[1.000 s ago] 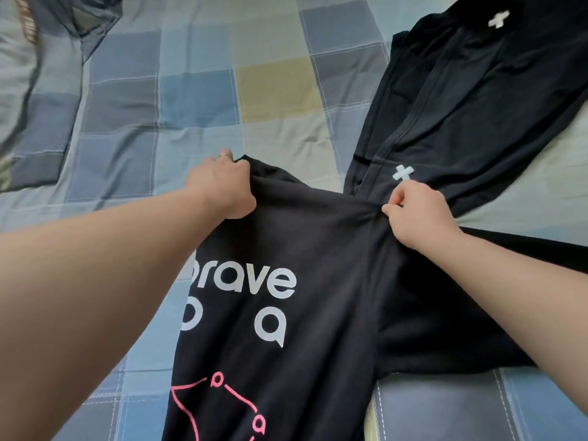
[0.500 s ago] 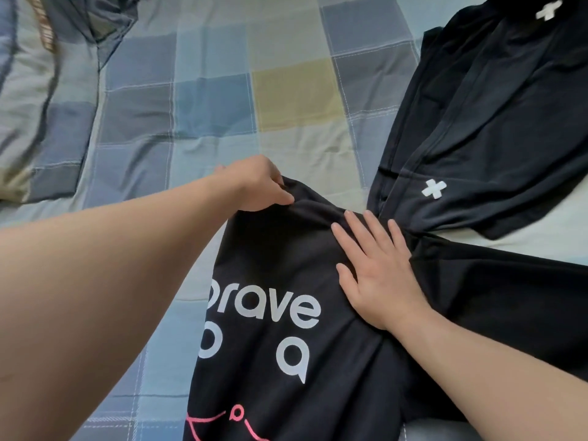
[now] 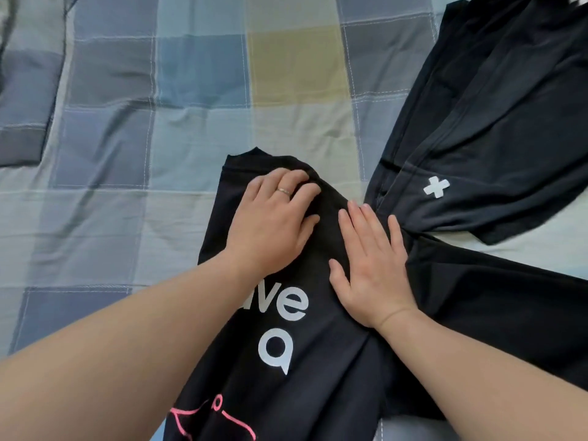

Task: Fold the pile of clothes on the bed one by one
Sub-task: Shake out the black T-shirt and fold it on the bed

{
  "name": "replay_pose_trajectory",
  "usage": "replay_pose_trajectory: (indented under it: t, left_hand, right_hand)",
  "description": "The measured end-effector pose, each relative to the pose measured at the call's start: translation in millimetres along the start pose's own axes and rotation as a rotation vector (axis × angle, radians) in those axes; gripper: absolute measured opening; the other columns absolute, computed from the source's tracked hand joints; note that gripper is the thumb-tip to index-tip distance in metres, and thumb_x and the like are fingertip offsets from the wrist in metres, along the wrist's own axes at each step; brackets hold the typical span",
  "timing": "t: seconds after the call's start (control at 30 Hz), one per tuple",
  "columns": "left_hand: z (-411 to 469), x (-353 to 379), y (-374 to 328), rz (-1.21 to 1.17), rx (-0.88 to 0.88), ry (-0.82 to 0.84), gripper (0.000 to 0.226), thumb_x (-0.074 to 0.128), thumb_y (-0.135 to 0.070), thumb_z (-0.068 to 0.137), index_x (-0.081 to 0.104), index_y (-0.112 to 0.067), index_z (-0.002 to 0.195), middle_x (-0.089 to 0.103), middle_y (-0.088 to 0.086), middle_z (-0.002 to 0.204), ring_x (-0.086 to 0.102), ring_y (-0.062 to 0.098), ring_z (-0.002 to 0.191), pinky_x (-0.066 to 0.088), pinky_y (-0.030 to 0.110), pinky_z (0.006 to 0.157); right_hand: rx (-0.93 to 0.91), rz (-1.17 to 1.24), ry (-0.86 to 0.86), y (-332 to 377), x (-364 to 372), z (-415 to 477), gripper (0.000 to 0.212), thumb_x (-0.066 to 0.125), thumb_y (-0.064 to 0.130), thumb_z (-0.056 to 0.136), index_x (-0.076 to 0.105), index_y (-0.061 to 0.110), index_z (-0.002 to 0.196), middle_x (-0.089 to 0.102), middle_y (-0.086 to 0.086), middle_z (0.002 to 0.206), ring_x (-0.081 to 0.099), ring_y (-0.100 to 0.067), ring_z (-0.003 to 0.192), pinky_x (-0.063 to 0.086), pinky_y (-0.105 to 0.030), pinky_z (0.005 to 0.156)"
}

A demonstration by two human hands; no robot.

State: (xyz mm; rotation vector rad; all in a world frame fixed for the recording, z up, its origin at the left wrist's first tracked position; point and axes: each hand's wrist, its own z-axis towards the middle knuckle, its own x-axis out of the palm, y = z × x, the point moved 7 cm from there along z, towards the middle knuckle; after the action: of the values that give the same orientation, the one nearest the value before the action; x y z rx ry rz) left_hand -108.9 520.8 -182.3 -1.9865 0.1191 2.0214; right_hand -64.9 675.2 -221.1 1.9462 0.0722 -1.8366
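Fingers (image 3: 366, 219) of left hand (image 3: 270, 224) and right hand (image 3: 372, 268) spread flat on smooth black T-shirt (image 3: 318, 377), wrinkled checked bedsheet (image 3: 127, 154)

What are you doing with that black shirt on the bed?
A person is folding clothes. The left hand presses down near the top edge of a black T-shirt with white letters and a pink drawing, and the right hand lies flat on it just beside. The shirt is spread on a checked bedspread. Another black garment with white plus marks lies to the right.
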Motion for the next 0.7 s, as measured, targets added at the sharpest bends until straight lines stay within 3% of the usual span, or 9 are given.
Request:
replay_pose_trajectory:
  t: [0.07, 0.17, 0.3, 0.47, 0.53, 0.6, 0.7]
  left_hand:
    - [-17, 26, 11, 0.005, -0.074, 0.213, 0.059, 0.027, -0.058, 0.101, 0.028, -0.037, 0.155, 0.021, -0.007, 0.167, 0.014, 0.020, 0.154, 0.009, 0.044, 0.124]
    - [-14, 38, 23, -0.011, -0.146, 0.246, 0.063, 0.017, -0.062, 0.102, 0.004, -0.040, 0.160, -0.003, -0.014, 0.169, -0.007, 0.013, 0.155, -0.005, 0.045, 0.125]
    - [-16, 32, 16, -0.047, -0.217, 0.290, 0.065, 0.023, -0.059, 0.103, 0.002, -0.037, 0.161, -0.007, -0.010, 0.169, -0.011, 0.018, 0.155, -0.006, 0.048, 0.124]
    - [-84, 12, -2, -0.045, -0.297, 0.348, 0.066, 0.033, -0.055, 0.102, 0.010, -0.035, 0.161, -0.002, -0.004, 0.170, -0.005, 0.026, 0.156, 0.001, 0.051, 0.124]
    - [-106, 4, -16, -0.069, -0.297, 0.329, 0.062, 0.033, -0.052, 0.104, 0.016, -0.034, 0.160, 0.003, -0.002, 0.170, -0.001, 0.028, 0.156, 0.005, 0.052, 0.124]
    - [-120, 3, -35, -0.087, -0.275, 0.336, 0.062, 0.028, -0.056, 0.102, 0.016, -0.036, 0.160, 0.005, -0.002, 0.170, 0.001, 0.030, 0.155, 0.007, 0.053, 0.123]
    - [-133, 21, -55, -0.054, -0.273, 0.458, 0.066, 0.024, -0.062, 0.101, 0.003, -0.040, 0.160, -0.008, -0.003, 0.169, -0.008, 0.030, 0.155, 0.004, 0.056, 0.122]
  right_hand:
    - [-0.005, -0.006, -0.008, 0, 0, -1, 0.073, 0.043, 0.042, 0.091, 0.034, 0.009, 0.155, 0.026, -0.008, 0.164, 0.021, -0.024, 0.153, 0.009, -0.056, 0.123]
    - [-0.015, -0.021, -0.024, 1, 1, 0, 0.074, 0.042, 0.043, 0.091, 0.032, 0.009, 0.156, 0.025, -0.007, 0.165, 0.020, -0.023, 0.153, 0.007, -0.056, 0.123]
    - [0.008, -0.052, 0.038, 0, 5, -1, 0.076, 0.035, 0.047, 0.092, 0.026, 0.011, 0.158, 0.019, -0.005, 0.167, 0.014, -0.021, 0.154, 0.002, -0.054, 0.124]
    - [0.034, -0.159, 0.267, 5, -5, 7, 0.076, 0.029, 0.051, 0.099, 0.001, 0.016, 0.161, -0.005, -0.003, 0.169, -0.008, -0.018, 0.155, -0.009, -0.051, 0.123]
    - [-0.049, -0.230, 0.269, 6, -21, -2, 0.075, 0.029, 0.053, 0.099, 0.004, 0.021, 0.161, -0.004, -0.004, 0.169, -0.005, -0.021, 0.155, -0.011, -0.052, 0.122]
    - [-0.087, -0.302, 0.211, -7, -34, -29, 0.072, 0.026, 0.057, 0.096, 0.017, 0.025, 0.160, 0.008, -0.005, 0.169, 0.007, -0.026, 0.155, -0.005, -0.055, 0.122]
    - [0.073, -0.317, 0.289, -64, -33, -72, 0.079, 0.013, 0.065, 0.092, 0.016, 0.025, 0.160, 0.008, -0.005, 0.169, 0.008, -0.027, 0.155, 0.004, -0.054, 0.123]
